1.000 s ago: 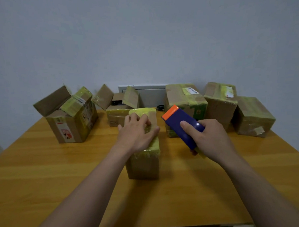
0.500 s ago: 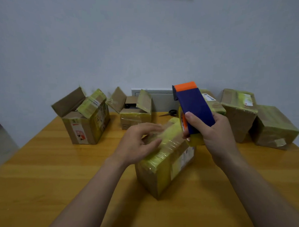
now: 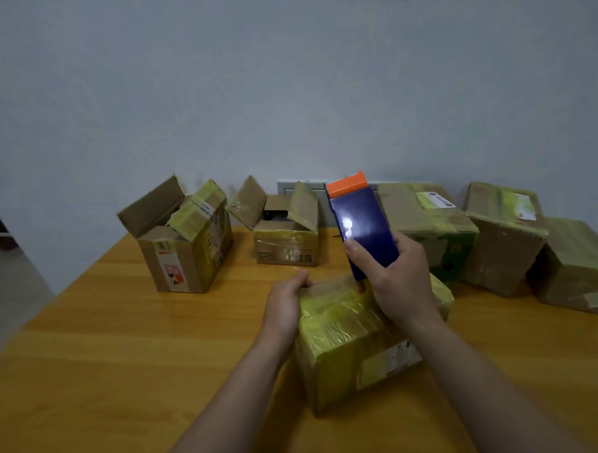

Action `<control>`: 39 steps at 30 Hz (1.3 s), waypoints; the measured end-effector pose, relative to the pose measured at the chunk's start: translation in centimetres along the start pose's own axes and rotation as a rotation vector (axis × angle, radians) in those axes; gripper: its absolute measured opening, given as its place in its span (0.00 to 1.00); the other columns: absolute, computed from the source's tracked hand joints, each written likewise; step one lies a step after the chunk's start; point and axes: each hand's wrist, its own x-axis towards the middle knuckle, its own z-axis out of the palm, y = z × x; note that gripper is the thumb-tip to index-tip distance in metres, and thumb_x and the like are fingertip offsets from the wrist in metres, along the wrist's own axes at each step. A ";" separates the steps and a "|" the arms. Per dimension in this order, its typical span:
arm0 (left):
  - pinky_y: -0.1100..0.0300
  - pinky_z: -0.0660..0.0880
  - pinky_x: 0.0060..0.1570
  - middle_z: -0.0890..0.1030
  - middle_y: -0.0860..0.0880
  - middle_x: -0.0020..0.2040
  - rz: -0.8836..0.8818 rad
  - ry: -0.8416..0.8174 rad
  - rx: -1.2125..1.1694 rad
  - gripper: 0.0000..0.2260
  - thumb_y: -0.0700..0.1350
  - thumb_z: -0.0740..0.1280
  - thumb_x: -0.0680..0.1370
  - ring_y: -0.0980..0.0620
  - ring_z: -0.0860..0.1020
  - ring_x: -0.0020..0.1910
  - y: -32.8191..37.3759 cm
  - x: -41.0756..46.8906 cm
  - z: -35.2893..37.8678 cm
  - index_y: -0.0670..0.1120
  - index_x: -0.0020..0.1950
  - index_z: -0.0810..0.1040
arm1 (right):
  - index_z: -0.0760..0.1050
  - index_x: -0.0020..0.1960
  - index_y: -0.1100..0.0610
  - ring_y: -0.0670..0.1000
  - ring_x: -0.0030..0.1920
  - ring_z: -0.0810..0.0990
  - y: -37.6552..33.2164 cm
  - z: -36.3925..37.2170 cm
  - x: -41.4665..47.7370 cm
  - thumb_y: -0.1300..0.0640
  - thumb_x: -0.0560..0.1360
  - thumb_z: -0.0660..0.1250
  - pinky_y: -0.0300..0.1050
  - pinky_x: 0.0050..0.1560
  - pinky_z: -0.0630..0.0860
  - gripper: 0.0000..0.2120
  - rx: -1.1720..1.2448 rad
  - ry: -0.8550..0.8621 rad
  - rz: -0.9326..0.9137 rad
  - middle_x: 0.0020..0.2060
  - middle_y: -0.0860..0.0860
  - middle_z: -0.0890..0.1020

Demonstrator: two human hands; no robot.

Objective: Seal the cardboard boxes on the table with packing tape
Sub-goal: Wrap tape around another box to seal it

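Far left on the table [image 3: 125,353]: tall box [image 3: 185,251], flaps up, unsealed. Beside it, low box [image 3: 285,247], flaps likewise open.

Near centre: wrapped box [image 3: 343,340], lying skewed. The left hand [image 3: 284,305] has its fingers curled over the box's far-left edge. The right hand [image 3: 403,283] has its fingers clamped round the tape dispenser [image 3: 363,230], whose lower end meets the box top.

Far right: green-printed box [image 3: 424,221], tilted box [image 3: 503,238] and end box [image 3: 577,269], all closed and taped.

Assessment: three sealed, one in hand, two outstanding.
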 end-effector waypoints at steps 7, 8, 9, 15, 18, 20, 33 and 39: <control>0.54 0.77 0.42 0.80 0.41 0.37 -0.045 -0.087 -0.142 0.18 0.49 0.61 0.84 0.46 0.79 0.36 -0.3 0.4 0.4 0.41 0.40 0.78 | 0.79 0.53 0.56 0.51 0.32 0.83 1.0 -0.7 -0.1 0.43 0.73 0.72 0.39 0.32 0.79 0.17 0.100 -0.049 0.060 0.37 0.51 0.83; 0.54 0.77 0.41 0.79 0.41 0.37 -0.035 -0.094 -0.160 0.17 0.49 0.61 0.84 0.46 0.79 0.36 -0.3 0.2 0.5 0.40 0.40 0.77 | 0.79 0.54 0.56 0.51 0.32 0.84 1.0 -0.7 -0.2 0.43 0.73 0.72 0.40 0.33 0.80 0.17 0.091 -0.065 0.057 0.38 0.53 0.84; 0.54 0.77 0.42 0.78 0.40 0.38 -0.016 -0.099 -0.169 0.18 0.50 0.61 0.83 0.46 0.78 0.36 -0.3 0.0 0.5 0.39 0.41 0.76 | 0.79 0.54 0.55 0.51 0.33 0.85 1.0 -0.7 -0.3 0.44 0.74 0.72 0.42 0.34 0.81 0.17 0.067 -0.079 0.048 0.38 0.54 0.84; 0.50 0.77 0.50 0.85 0.40 0.46 0.261 0.047 0.373 0.16 0.47 0.64 0.84 0.46 0.83 0.47 0.5 -0.5 -0.4 0.40 0.45 0.85 | 0.79 0.54 0.56 0.48 0.37 0.83 1.3 -0.9 -0.8 0.47 0.75 0.74 0.39 0.35 0.79 0.15 0.056 -0.036 0.035 0.39 0.48 0.82; 0.58 0.79 0.49 0.87 0.46 0.47 0.289 -0.008 0.277 0.16 0.50 0.63 0.84 0.49 0.85 0.50 1.2 -1.5 -0.8 0.44 0.46 0.87 | 0.79 0.54 0.57 0.49 0.33 0.82 1.2 -1.1 -0.7 0.48 0.76 0.72 0.38 0.31 0.77 0.13 0.165 0.002 0.073 0.37 0.48 0.83; 0.55 0.80 0.52 0.87 0.45 0.49 0.233 -0.028 0.166 0.17 0.52 0.65 0.81 0.48 0.85 0.51 0.5 -1.8 0.0 0.43 0.43 0.87 | 0.79 0.52 0.58 0.48 0.31 0.81 1.3 -1.2 -0.7 0.51 0.78 0.71 0.37 0.30 0.76 0.10 0.188 0.020 0.078 0.36 0.49 0.82; 0.59 0.78 0.50 0.84 0.35 0.53 0.469 0.003 0.011 0.16 0.44 0.64 0.80 0.49 0.83 0.51 -1.9 -2.4 1.1 0.40 0.33 0.74 | 0.79 0.53 0.60 0.49 0.31 0.81 2.1 -1.4 -0.6 0.51 0.79 0.71 0.38 0.30 0.77 0.12 0.259 0.041 0.053 0.38 0.55 0.83; 0.43 0.70 0.62 0.83 0.48 0.56 0.861 -0.074 0.386 0.18 0.50 0.58 0.81 0.44 0.77 0.62 -2.4 -4.3 0.3 0.44 0.39 0.81 | 0.79 0.53 0.61 0.51 0.30 0.81 2.2 -1.6 -0.7 0.52 0.80 0.71 0.41 0.29 0.77 0.12 0.265 0.065 0.040 0.36 0.53 0.82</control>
